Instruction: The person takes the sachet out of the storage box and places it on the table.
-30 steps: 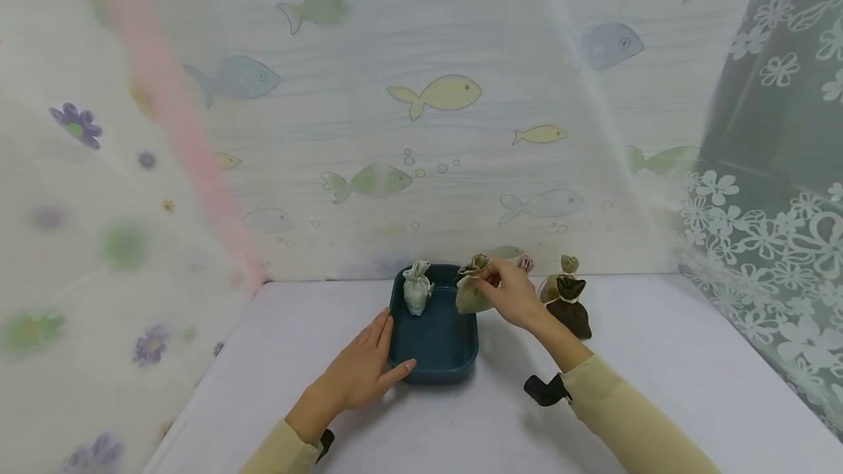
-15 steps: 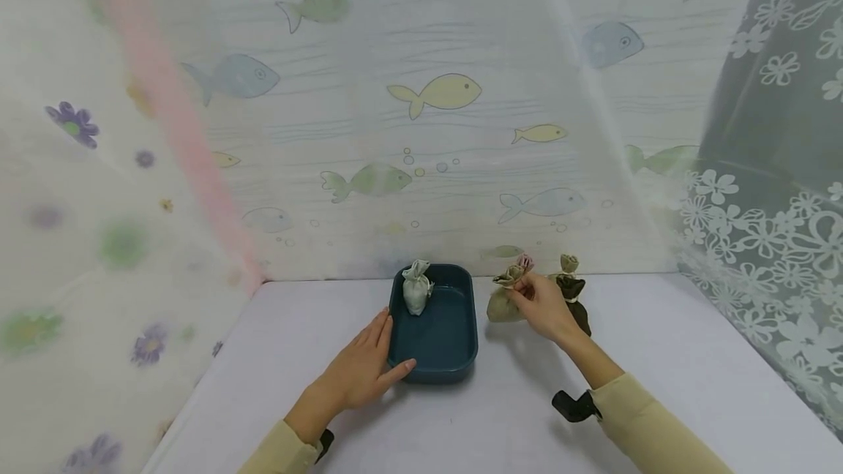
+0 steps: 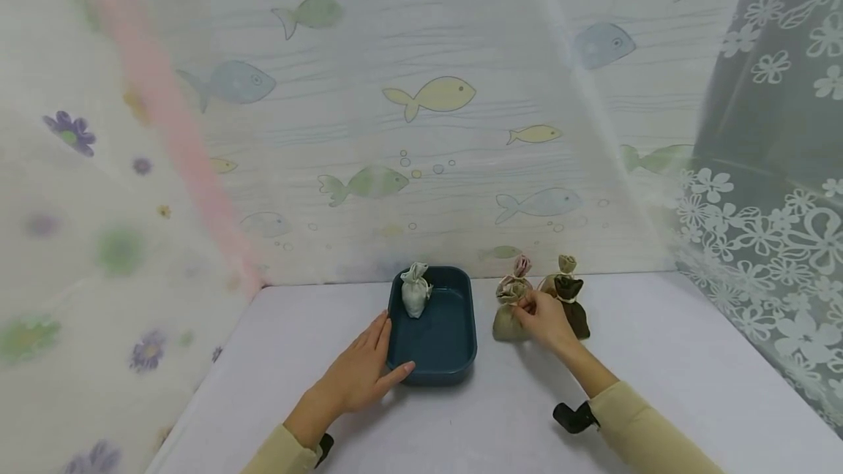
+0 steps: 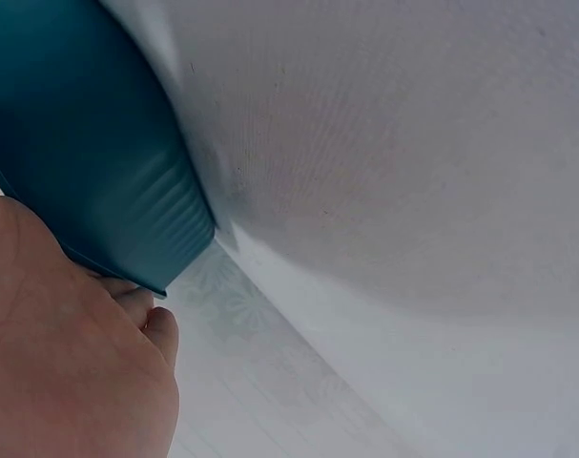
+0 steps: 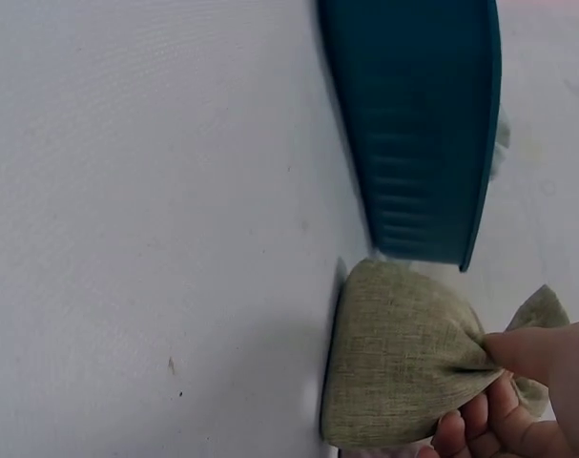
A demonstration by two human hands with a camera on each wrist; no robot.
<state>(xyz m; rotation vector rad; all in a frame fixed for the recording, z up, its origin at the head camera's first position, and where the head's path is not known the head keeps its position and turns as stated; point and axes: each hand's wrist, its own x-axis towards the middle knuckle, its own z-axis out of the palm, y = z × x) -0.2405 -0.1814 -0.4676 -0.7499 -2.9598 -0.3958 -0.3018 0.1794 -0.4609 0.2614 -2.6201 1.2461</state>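
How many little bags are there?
5: a grey bag in the tray, a green bag in the right hand, and pink, tan and brown bags behind. More may be hidden.

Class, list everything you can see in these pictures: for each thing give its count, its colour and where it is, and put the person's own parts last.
Tray: one, dark teal, on the table near its middle.
Pale grey pouch: one, standing in the tray's far left corner.
Olive pouch: one, on the table just right of the tray, pinched at its neck.
Pink-topped pouch: one, behind the olive pouch, mostly hidden.
Tan pouch: one, at the back right of the group.
Dark brown pouch: one, in front of the tan pouch.
Table: one, white.
Curtains: sheer, printed with fish, flowers.
Left hand: rests against the tray's left side.
Right hand: pinches the olive pouch.
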